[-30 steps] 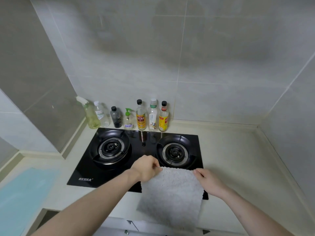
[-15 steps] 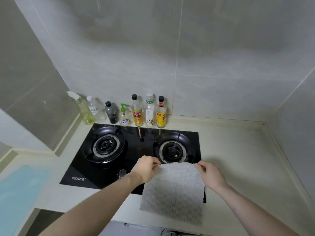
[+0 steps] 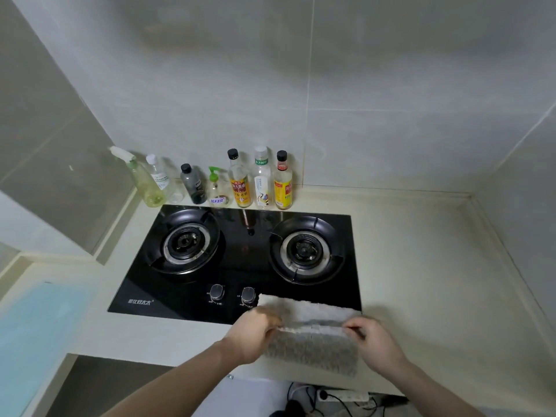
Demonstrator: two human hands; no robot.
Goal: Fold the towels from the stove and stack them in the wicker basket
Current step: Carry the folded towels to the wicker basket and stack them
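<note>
Here, a light blue mat (image 3: 39, 332) lies at the far left of the cream counter (image 3: 436, 281), and 7 bottles (image 3: 239, 180) stand in a row along the tiled wall behind a black 2-burner stove (image 3: 240, 260). At the stove's front edge, the left hand (image 3: 255, 332) pinches the left end of a pale grey towel (image 3: 313, 335), fingers curled round the cloth's upper edge. The towel lies partly on the stove's near right corner and partly on the counter, its far strip flat against the glass just beside the 2 control knobs (image 3: 233, 293), its near part draping toward the counter's lip. The right hand (image 3: 376, 341) pinches the towel's right end, thumb and fingers closed on the same edge.

The wicker basket is not in view, and no other towels are visible on the stove.

The step in hand appears to be the 1st fold. Done well, both hands would keep the pinched edge taut and level, bring it squarely over to meet the opposite edge, match the corners, then press the crease flat, clear of the knobs. Motion blur hides finer finger detail.
</note>
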